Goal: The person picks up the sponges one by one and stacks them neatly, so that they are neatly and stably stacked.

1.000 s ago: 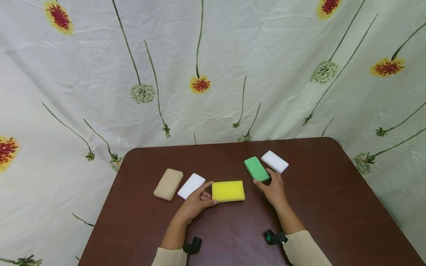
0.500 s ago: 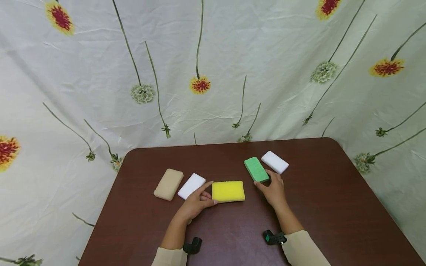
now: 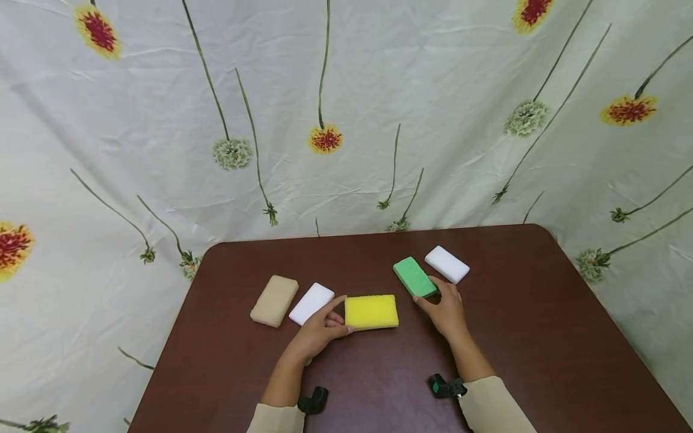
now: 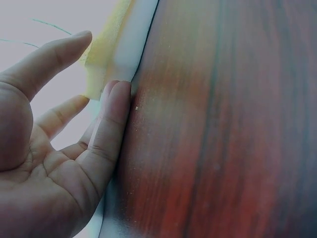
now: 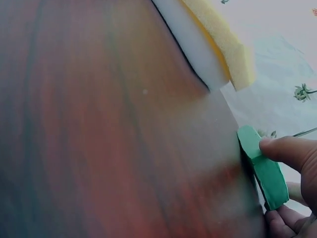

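green sponge on the worktop, and the right hand has it, pinching its near right end between thumb and fingers! the right wrist view shows it too: thumb on one side, fingertips on the other, the sponge lying just ahead and to the left of the palm. over to the left hand, curled at the left end of the yellow sponge, index finger at the far corner, thumb at the near one, gripping it. the wrist views catch a white layer under the yellow. just past the right hand's fingers sits one white block, beside the green sponge; another white block lies by the left hand, partly covered, with a beige sponge further left.
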Demonstrator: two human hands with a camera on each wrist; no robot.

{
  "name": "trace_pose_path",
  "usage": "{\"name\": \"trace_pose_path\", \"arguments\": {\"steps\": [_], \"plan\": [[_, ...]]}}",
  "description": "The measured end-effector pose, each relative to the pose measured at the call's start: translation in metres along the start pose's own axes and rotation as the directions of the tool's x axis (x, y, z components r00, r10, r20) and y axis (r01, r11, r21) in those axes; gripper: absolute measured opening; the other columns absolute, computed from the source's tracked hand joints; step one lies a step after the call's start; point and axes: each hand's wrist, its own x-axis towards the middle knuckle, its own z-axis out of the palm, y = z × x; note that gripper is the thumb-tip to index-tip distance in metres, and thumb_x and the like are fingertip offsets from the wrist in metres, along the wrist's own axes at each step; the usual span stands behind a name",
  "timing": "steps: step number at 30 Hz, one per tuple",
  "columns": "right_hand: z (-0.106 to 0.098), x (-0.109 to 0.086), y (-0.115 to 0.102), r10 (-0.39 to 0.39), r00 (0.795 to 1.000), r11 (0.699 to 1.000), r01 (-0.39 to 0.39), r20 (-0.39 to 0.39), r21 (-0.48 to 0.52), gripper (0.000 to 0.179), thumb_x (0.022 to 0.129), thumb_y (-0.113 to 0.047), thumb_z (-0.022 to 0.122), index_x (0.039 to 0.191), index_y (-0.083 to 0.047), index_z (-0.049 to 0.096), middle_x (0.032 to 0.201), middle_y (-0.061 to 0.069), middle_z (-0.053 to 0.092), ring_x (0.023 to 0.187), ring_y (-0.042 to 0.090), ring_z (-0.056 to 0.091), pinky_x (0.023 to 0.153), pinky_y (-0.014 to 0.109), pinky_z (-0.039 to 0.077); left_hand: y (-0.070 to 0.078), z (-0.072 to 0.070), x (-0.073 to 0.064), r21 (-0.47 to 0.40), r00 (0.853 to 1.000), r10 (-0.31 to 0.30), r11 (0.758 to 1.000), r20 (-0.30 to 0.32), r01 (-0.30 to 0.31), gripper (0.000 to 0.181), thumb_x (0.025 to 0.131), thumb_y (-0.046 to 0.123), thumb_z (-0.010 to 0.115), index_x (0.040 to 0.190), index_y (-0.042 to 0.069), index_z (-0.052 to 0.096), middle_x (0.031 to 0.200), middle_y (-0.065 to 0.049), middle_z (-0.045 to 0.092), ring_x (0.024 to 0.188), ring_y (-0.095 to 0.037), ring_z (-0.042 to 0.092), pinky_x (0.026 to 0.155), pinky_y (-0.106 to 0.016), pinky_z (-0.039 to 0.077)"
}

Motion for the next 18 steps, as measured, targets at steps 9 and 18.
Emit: {"name": "trace_pose_path", "arguments": {"steps": [9,18], "plan": [[-0.0053,-0.0012,-0.0014,0.022,0.998,0.991,-0.03,0.061,0.133,0.068,0.09,-0.024,0.076,0.15,-0.008,0.048,0.141,0.021,0.044,0.128,0.037,0.05,0.105,0.049,0.042,-0.002,0.0004,0.0007,-0.006,1.0,0.003,1.0,0.0,-0.003,0.077,0.086,0.02,0.081,0.154,0.023,0.045,0.104,-0.009,0.058,0.085,-0.017,0.056,0.074,-0.03,0.048],[-0.0081,-0.008,-0.0071,0.003,0.995,0.967,-0.028,0.1,0.252,0.069,0.091,-0.029,0.076,0.152,-0.014,0.046,0.146,0.011,0.043,0.125,0.03,0.054,0.099,0.032,0.045,-0.0017,-0.0012,0.0003,-0.017,1.0,-0.001,1.0,0.003,0.001,0.076,0.086,0.021,0.081,0.153,0.024,0.045,0.103,-0.009,0.058,0.085,-0.018,0.056,0.073,-0.03,0.048]]}}
